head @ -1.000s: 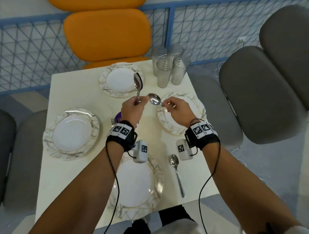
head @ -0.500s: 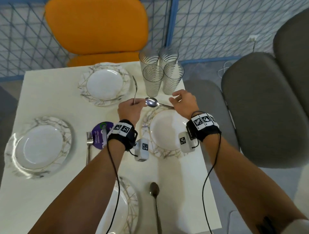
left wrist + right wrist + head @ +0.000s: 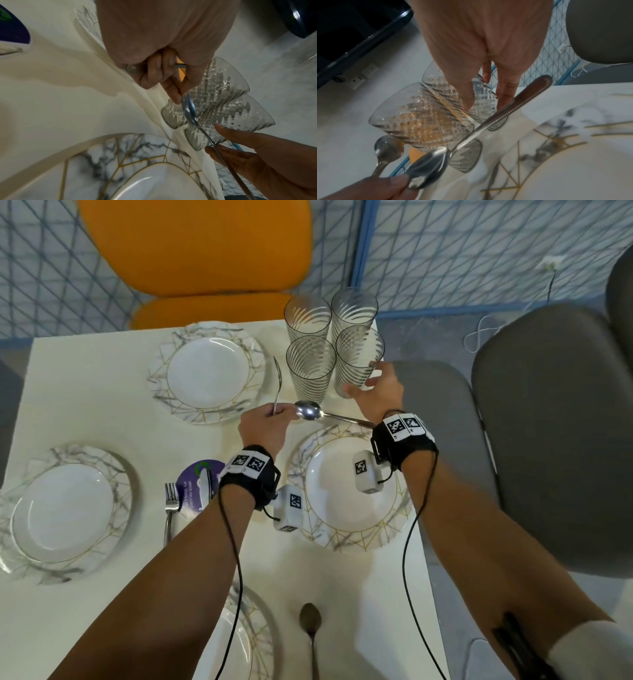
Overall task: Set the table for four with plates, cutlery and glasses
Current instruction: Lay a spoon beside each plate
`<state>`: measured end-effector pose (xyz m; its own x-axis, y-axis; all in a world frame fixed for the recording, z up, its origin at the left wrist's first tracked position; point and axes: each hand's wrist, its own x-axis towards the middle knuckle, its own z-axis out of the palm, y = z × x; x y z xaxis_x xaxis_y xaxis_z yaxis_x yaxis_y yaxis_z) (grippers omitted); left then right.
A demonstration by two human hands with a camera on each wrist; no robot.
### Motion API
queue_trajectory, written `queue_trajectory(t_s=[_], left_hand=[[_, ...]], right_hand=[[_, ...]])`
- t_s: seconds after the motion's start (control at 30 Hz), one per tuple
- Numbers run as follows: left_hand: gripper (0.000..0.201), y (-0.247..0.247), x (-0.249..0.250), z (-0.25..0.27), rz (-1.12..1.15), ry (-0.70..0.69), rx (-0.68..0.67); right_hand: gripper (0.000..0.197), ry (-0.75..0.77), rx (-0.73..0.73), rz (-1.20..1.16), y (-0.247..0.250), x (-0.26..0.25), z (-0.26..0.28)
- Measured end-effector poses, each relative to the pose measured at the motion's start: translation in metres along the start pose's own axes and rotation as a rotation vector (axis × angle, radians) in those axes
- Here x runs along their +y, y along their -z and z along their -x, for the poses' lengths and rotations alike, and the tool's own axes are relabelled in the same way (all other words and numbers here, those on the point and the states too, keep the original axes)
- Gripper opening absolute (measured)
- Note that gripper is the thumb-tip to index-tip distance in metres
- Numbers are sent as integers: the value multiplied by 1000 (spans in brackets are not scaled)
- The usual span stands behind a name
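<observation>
Our left hand (image 3: 263, 422) holds two spoons (image 3: 308, 409) so our right hand (image 3: 376, 392), fingers loose, can reach the glasses (image 3: 358, 361) at the surface's far right corner.

My head view is bright and even, with soft shadows under both arms on the table (image 3: 85, 392). Both wrist views bend hard at the edges and run dimmer; the spoon (image 3: 428, 162) blurs toward 7 o'clock.

White table (image 3: 102, 392), four plates (image 3: 209, 371), glasses (image 3: 310, 364), spoon (image 3: 310, 625), fork (image 3: 169, 508)
</observation>
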<state>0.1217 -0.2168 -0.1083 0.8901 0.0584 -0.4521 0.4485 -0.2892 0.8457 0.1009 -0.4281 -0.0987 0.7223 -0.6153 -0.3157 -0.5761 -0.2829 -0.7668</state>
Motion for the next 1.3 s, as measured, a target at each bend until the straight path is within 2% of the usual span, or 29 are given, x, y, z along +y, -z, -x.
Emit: queue_trajectory(t_s=[0.37, 0.5, 0.63, 0.73, 0.77, 0.93, 1.3], left_hand=[[10, -7, 4, -17, 20, 6, -26], [10, -9, 4, -19, 20, 20, -24], [10, -8, 2, -20, 11, 25, -18], [9, -5, 2, -19, 16, 37, -21], [8, -4, 2, -19, 15, 41, -20], [5, 3, 0, -18, 12, 41, 4], [6, 12, -3, -24, -5, 37, 16]], right_hand=[[77, -14, 21, -39, -11, 0, -20], [79, -55, 5, 23, -6, -2, -14], [52, 26, 147, 231, 1, -1, 10], [31, 146, 104, 366, -4, 0, 32], [29, 186, 69, 385, -9, -1, 36], [71, 253, -1, 495, -38, -18, 42], [67, 136, 33, 382, -57, -40, 28]])
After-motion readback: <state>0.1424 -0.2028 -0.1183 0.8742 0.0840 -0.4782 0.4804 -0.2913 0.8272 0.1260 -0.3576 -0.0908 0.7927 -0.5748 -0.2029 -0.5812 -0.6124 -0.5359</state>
